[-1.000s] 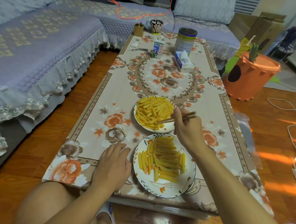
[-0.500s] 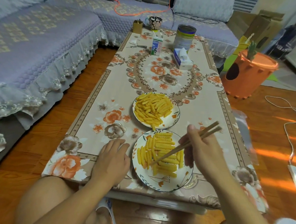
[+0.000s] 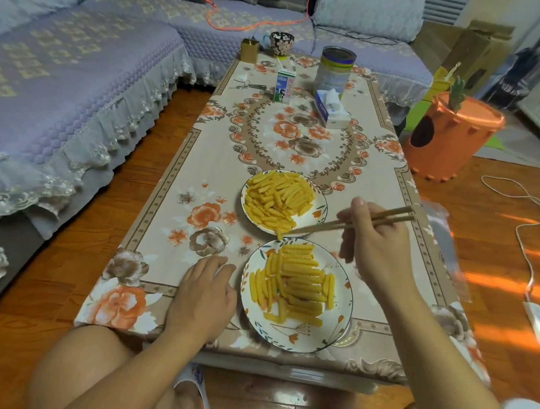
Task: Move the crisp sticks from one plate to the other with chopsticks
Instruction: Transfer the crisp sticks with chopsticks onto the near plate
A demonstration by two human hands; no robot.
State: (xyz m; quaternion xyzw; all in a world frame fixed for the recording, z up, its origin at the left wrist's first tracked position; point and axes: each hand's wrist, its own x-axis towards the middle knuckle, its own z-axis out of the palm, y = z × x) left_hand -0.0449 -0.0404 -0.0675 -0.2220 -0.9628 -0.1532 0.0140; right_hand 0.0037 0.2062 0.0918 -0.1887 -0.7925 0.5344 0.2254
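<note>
The chopsticks [image 3: 353, 223] have been swung back up from the near plate [image 3: 340, 332], where their tips were half a second ago, to the near edge of the far plate [image 3: 320, 207]. They are held in the right hand [image 3: 374, 242], with the fingers curled round them and the thumb pressed on top. One crisp stick [image 3: 280, 235] is touched at the tips, right between the two plates (whether it is really pinched cannot be told). So another stick is likely being fetched, and a big heap of crisp sticks [image 3: 277, 200] is still left to move. Many sticks [image 3: 292, 281] are already laid on the near plate. The left hand [image 3: 204, 295] is rested flat on the flowery tablecloth [image 3: 178, 230], fingers loosely together. Further off, a milk carton [image 3: 283, 86], a tin [image 3: 337, 71], a tissue box [image 3: 331, 111] and a cup [image 3: 281, 43] are set on the table. A purple sofa [image 3: 64, 90] is seen beside it, and an orange tub [image 3: 449, 139] on the wooden floor [image 3: 500, 243].
</note>
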